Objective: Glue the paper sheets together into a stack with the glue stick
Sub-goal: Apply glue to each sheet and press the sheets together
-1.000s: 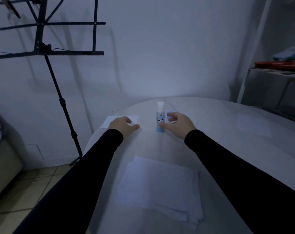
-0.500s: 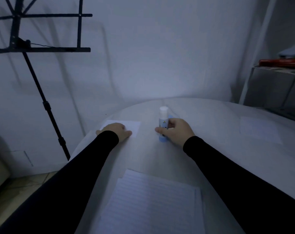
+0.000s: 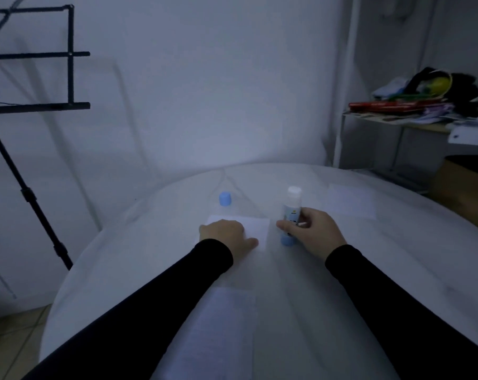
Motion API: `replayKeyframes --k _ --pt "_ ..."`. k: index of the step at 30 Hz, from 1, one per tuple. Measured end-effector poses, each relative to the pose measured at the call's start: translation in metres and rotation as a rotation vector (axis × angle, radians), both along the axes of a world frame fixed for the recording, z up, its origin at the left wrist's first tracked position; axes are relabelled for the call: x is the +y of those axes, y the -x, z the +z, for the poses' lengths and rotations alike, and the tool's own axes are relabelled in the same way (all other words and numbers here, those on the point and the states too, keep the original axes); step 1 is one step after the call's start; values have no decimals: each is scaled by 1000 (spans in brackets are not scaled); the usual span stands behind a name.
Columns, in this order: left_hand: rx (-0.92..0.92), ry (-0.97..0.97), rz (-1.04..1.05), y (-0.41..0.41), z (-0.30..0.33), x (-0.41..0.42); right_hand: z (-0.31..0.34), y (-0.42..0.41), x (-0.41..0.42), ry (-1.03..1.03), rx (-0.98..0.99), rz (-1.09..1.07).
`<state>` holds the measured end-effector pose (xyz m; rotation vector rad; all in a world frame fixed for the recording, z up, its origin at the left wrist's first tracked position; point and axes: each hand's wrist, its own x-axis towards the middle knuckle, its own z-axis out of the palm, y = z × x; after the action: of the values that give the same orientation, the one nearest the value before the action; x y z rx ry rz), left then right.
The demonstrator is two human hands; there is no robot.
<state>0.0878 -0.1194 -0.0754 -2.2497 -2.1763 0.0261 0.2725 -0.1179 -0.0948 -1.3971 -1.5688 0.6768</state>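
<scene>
White round desk (image 3: 342, 270), lit dimly, carrying everything needed for the gluing. Item one: small paper sheet (image 3: 255, 227), lying flat toward the far side of the desk; left hand (image 3: 224, 234) rests on its near left part, palm down, fingers seemingly curled under and thumb out to the right, most likely to keep the sheet from sliding while glue goes on. Item two: glue stick (image 3: 290, 212), upright, white top uppermost and blue base (image 3: 287, 240) touching or just above the desk, standing just beside the right edge of the small sheet; right hand (image 3: 311, 231) pinches its barrel between thumb and fingers, a hold that suits carrying it over the paper. Item three: blue cap (image 3: 225, 198), standing alone beyond the small sheet, apart from the stick, so the stick is judged uncapped and ready, though the dim, soft view does not show the glue itself. Item four: pile of lined sheets (image 3: 218, 333), nearest the person, between the two black sleeves, waiting to be taken. Item five: another pale sheet (image 3: 351, 200), flat on the far right of the desk. Surroundings: black music stand (image 3: 29, 105) at left; cluttered shelf (image 3: 413, 111) at right. Gluing is judged not yet begun on this sheet.
</scene>
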Motion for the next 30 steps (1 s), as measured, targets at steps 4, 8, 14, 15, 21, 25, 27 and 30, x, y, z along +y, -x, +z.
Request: replayKeyframes --k 4,8,14,15,21,25,27,30 --pt "-1 -34 19 -18 -3 -4 -1 -5 -6 -11 15 -15" --pt "-21 -1 20 -14 4 -8 1 -1 -7 -34 33 -34" --pt "-670 37 -194 -7 20 -18 16 15 -19 -39 396 20" --pt "-804 52 -241 -8 20 -20 17 18 -21 -26 437 42" --pt "-998 -4 -318 -6 26 -16 13 20 -20 15 305 88" --pt "-1145 -91 -219 15 43 -7 -2 1 -10 35 -427 -8" --pt "-1204 -131 -142 31 47 1 -1 -2 -11 60 -585 -20" --pt "-1263 -133 -67 52 49 8 -2 0 -12 75 -704 25"
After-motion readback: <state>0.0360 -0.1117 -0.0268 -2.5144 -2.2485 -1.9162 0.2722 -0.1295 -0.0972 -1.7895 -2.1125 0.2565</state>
